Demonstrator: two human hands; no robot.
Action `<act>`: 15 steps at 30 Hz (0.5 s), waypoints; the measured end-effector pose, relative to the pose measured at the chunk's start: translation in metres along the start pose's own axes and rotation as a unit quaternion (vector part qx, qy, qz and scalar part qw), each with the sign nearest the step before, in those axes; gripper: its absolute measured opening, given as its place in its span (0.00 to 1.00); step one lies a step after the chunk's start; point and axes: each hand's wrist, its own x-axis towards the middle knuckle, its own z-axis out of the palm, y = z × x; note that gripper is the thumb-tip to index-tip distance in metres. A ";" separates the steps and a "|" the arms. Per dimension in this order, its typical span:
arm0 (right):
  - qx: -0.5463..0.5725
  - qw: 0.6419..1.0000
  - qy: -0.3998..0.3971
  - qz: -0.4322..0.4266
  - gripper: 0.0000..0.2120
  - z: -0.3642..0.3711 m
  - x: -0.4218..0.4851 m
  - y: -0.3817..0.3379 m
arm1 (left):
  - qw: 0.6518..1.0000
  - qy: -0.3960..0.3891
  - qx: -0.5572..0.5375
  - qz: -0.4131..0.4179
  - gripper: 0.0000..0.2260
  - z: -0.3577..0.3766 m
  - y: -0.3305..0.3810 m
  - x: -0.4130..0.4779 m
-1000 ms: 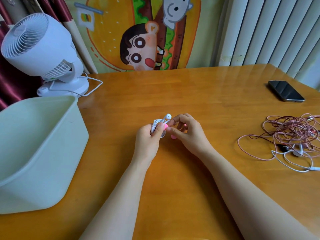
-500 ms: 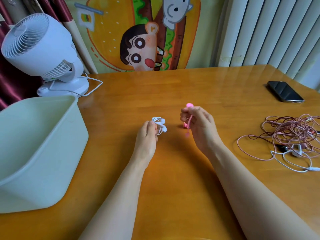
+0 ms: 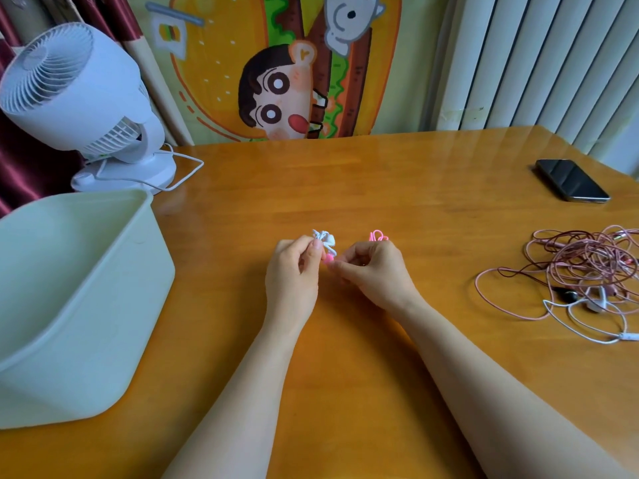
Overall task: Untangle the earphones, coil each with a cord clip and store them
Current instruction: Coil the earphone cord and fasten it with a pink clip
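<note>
My left hand (image 3: pixel 293 271) pinches a small coiled white earphone (image 3: pixel 324 240) over the middle of the wooden table (image 3: pixel 380 188). My right hand (image 3: pixel 373 271) holds a pink cord clip (image 3: pixel 378 235); its loops stick up behind the fingers and one pink end shows between the two hands, close to the white coil. A tangle of pink and white earphones (image 3: pixel 584 274) lies on the table at the right. A pale green plastic bin (image 3: pixel 72 299) stands open at the left.
A white desk fan (image 3: pixel 79 98) with its cable stands at the back left, behind the bin. A black phone (image 3: pixel 572 180) lies at the back right near the table edge. A cartoon cloth and a white radiator back the table.
My hands were together, then my right hand pulled away with the pink clip. Now it has come back to the white coil, which my left hand has kept holding.
</note>
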 end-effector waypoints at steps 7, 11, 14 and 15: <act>-0.005 0.997 0.077 -0.006 0.08 0.006 -0.002 -0.002 | 0.997 -0.023 0.047 0.060 0.12 0.006 0.005 -0.003; 0.080 0.996 0.048 -0.002 0.08 0.005 -0.005 -0.007 | 0.998 -0.032 0.024 0.051 0.13 0.009 0.003 -0.003; 0.150 0.988 0.013 0.026 0.09 0.002 -0.007 -0.009 | 0.998 -0.041 0.012 0.051 0.13 0.008 0.003 -0.002; 0.169 0.985 0.004 0.034 0.09 0.000 -0.007 -0.009 | 0.998 -0.042 0.008 0.053 0.13 0.008 0.003 -0.002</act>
